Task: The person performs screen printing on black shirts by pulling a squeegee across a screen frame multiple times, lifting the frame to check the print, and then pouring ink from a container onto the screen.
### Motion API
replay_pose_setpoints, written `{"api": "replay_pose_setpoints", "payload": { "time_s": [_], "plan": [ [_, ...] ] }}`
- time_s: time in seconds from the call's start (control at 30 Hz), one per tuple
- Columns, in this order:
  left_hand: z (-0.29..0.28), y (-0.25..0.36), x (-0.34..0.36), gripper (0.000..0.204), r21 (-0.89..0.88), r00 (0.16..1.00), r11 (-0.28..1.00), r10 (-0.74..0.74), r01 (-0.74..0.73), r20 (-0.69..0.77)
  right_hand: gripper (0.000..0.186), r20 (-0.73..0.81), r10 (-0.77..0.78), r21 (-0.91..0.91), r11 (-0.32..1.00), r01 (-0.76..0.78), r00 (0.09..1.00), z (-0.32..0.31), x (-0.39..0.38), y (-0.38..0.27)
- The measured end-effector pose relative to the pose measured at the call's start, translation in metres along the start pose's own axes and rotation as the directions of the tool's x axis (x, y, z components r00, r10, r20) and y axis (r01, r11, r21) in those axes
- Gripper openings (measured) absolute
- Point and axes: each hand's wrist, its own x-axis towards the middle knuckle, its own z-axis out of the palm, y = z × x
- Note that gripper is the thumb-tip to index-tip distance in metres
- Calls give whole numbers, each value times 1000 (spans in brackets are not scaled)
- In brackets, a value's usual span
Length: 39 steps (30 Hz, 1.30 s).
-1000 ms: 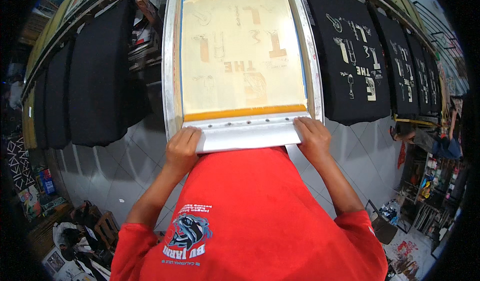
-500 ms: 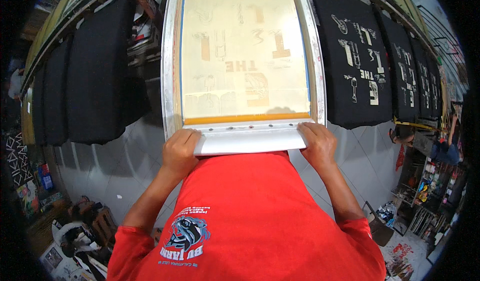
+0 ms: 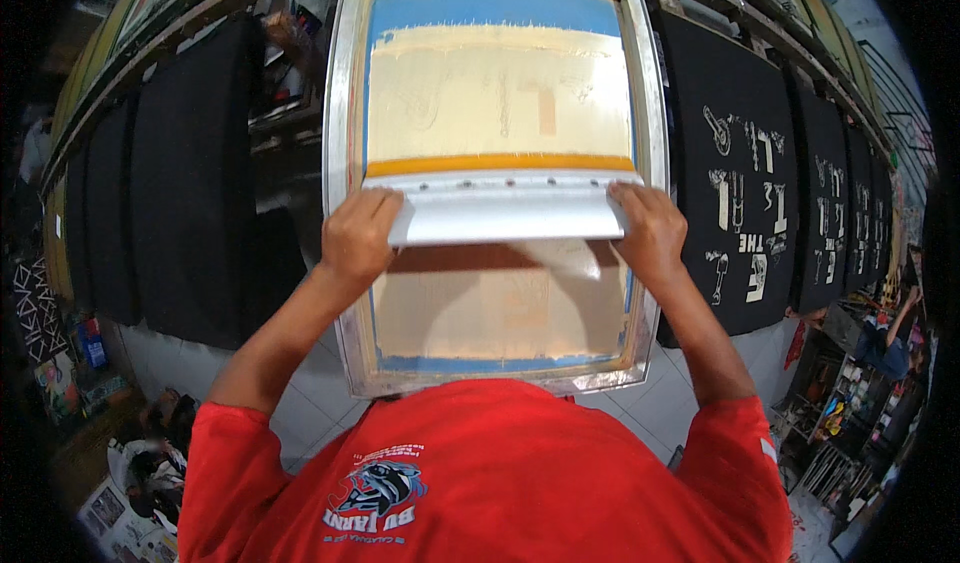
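A wide squeegee (image 3: 508,213) with a silver metal holder and an orange blade lies across the middle of a screen printing frame (image 3: 350,363). My left hand (image 3: 358,233) grips its left end and my right hand (image 3: 650,231) its right end, fingers curled over the top edge. Cream ink (image 3: 460,73) coats the mesh beyond the blade, with faint design shapes in it. On the near side of the squeegee the mesh (image 3: 470,328) is coated more thinly and lies in shadow. Blue borders (image 3: 490,7) edge the mesh at the far and near ends.
Right of the frame, a black shirt (image 3: 735,213) with a cream print lies on a board, with several similar printed ones beyond. Plain black shirts (image 3: 195,193) hang over boards at the left. Another person (image 3: 885,343) is at the far right, near cluttered shelves. Pale floor tiles (image 3: 300,413) show below.
Both hands have pushed the squeegee away from my body, from the near end of the mesh to its middle. My torso leans further forward, and the frame's near edge now shows.
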Motion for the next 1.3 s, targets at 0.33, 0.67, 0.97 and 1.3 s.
{"api": "replay_pose_setpoints", "payload": {
  "time_s": [0.33, 0.67, 0.97, 1.3],
  "plan": [
    [-15, -97, 188, 34, 106, 993, 993, -64, 54, 96, 35, 322, 41, -151, 989, 9, 946, 3, 203, 77],
    [-88, -10, 93, 25, -23, 995, 996, -81, 82, 66, 25, 164, 29, -130, 992, -8, 986, -90, 96, 16],
    [-48, 122, -169, 44, -169, 996, 984, -45, 58, 77, 37, 5, -51, -14, 999, 51, 999, -85, -181, -82],
    [-7, 134, -210, 54, -219, 998, 974, -53, 59, 33, 58, -8, 4, -48, 999, -5, 1000, -43, -239, -92]
  ]
}}
